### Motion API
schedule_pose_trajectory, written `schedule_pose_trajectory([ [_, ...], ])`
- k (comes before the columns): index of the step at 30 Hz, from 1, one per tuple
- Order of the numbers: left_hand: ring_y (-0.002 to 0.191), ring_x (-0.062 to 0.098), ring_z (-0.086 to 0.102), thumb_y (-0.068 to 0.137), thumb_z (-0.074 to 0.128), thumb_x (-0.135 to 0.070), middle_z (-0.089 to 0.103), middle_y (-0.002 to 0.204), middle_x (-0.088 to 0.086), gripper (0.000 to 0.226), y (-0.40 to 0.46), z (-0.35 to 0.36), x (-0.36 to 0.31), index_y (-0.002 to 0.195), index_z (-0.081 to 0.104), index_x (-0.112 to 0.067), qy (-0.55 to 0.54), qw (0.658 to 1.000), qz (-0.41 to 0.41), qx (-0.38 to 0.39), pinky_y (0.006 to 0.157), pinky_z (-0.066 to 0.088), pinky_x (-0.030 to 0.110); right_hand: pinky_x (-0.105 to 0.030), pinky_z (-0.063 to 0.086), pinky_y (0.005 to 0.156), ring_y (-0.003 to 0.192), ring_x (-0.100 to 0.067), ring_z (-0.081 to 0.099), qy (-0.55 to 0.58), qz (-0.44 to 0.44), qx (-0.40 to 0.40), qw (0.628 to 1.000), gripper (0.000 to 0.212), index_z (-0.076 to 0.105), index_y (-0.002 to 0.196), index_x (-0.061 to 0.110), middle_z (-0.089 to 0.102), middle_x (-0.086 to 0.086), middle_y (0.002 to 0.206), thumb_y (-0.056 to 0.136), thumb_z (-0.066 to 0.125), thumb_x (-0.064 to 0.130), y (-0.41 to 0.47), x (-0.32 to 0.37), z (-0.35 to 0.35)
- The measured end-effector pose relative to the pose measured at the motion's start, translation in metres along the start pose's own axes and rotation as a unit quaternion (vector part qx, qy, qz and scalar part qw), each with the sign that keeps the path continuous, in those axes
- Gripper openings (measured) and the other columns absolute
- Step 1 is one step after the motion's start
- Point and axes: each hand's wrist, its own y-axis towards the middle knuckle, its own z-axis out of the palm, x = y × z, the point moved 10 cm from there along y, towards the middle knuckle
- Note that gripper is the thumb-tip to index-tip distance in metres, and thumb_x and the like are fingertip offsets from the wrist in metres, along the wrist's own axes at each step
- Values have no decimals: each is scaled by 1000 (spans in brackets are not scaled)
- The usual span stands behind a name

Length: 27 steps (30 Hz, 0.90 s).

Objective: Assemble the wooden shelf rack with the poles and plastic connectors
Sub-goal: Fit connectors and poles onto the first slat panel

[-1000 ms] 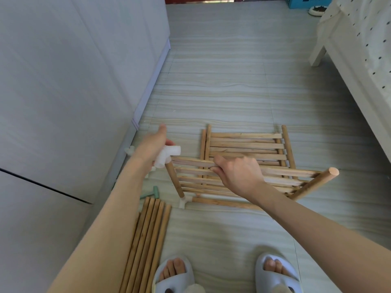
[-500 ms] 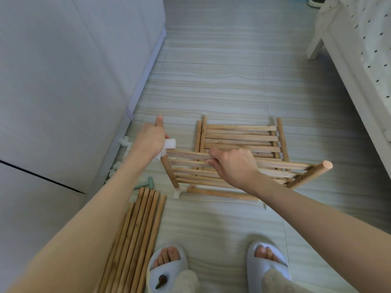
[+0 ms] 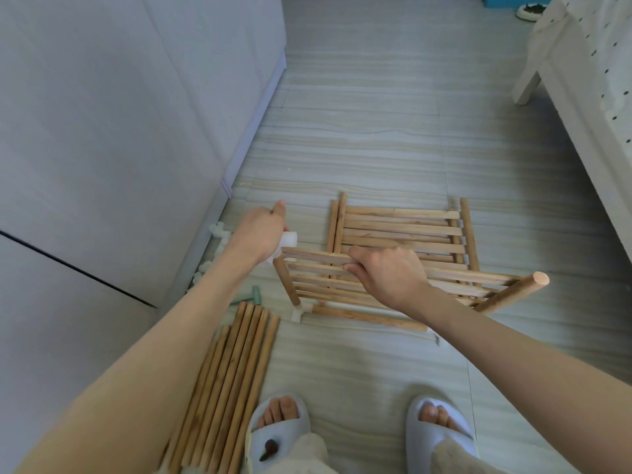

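A slatted wooden shelf panel (image 3: 455, 280) is tilted up off the floor, its near edge resting on the tiles. My right hand (image 3: 386, 273) grips its top rail near the middle. My left hand (image 3: 261, 232) grips a white plastic connector (image 3: 288, 241) at the panel's upper left corner, where a short pole (image 3: 286, 282) runs down to a second white connector (image 3: 298, 314). A loose-ended pole (image 3: 513, 292) sticks out at the right corner. A second slatted panel (image 3: 400, 227) lies flat behind.
A bundle of several loose poles (image 3: 232, 378) lies on the floor at my left foot. A green mallet (image 3: 249, 296) and spare white connectors (image 3: 219, 232) sit by the grey cabinet (image 3: 119, 131). A white bed frame (image 3: 581, 107) stands at the right.
Both hands keep their holds on the connector and the rail. The view has shifted slightly; the panel stays tilted much as before.
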Motion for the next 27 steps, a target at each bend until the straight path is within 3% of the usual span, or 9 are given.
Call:
schedule_pose_trajectory([
  [3, 73, 24, 55, 101, 21, -45, 62, 77, 9, 60, 0, -1, -7, 81, 67, -11, 25, 999, 31, 8, 70, 39, 31, -28, 18, 45, 77, -31, 63, -6, 1, 8, 1000, 28, 49, 97, 23, 67, -2, 84, 99, 29, 44, 2, -1, 1],
  [6, 81, 31, 58, 102, 19, -37, 65, 89, 19, 58, -1, -6, -17, 95, 65, -3, 37, 999, 32, -19, 77, 45, 35, -28, 25, 51, 78, -31, 63, -10, 10, 3, 1000, 30, 50, 101, 21, 67, -3, 86, 100, 29, 42, 5, -2, 2],
  [9, 100, 36, 52, 102, 18, -30, 58, 99, 17, 50, -6, -13, -18, 107, 57, 1, 88, 993, 5, -82, 76, 35, 34, -29, 28, 54, 80, -31, 63, -20, 15, -3, 1000, 30, 49, 104, 21, 68, -3, 87, 100, 29, 42, 5, -3, 1],
  [11, 91, 34, 50, 100, 24, -27, 57, 94, 16, 42, -7, -7, -10, 100, 57, 0, 94, 992, 0, -84, 71, 31, 32, -29, 28, 54, 80, -31, 63, -21, 11, -4, 1000, 30, 49, 103, 22, 68, -1, 86, 100, 28, 43, 5, -4, 1],
  [14, 81, 27, 51, 101, 25, -33, 54, 76, 7, 48, -13, -5, -3, 73, 55, -8, 22, 994, 20, -101, 69, 34, 30, -29, 28, 54, 79, -30, 63, -19, 5, -2, 1000, 29, 48, 102, 23, 67, -1, 85, 99, 27, 44, 5, -5, 3],
  [18, 86, 25, 57, 102, 20, -33, 65, 89, 10, 52, -16, -4, -3, 89, 64, -9, -44, 994, 53, -86, 73, 38, 30, -28, 29, 53, 77, -30, 63, -27, -3, -1, 1000, 30, 47, 105, 22, 67, -1, 84, 100, 26, 44, 4, -4, 6],
  [25, 91, 22, 61, 103, 19, -33, 70, 91, 10, 46, -10, -1, -6, 77, 56, -24, -34, 996, 73, -32, 85, 45, 34, -29, 28, 52, 78, -31, 63, -14, -3, 1, 1000, 26, 46, 101, 25, 66, -1, 84, 99, 28, 44, 6, -4, 6],
  [27, 92, 21, 60, 102, 22, -30, 70, 88, 5, 41, -9, 1, -6, 80, 55, -22, -35, 996, 76, -23, 82, 45, 33, -29, 26, 51, 78, -31, 62, -12, -3, 0, 1000, 25, 46, 99, 25, 67, -1, 85, 99, 29, 43, 5, -4, 5],
])
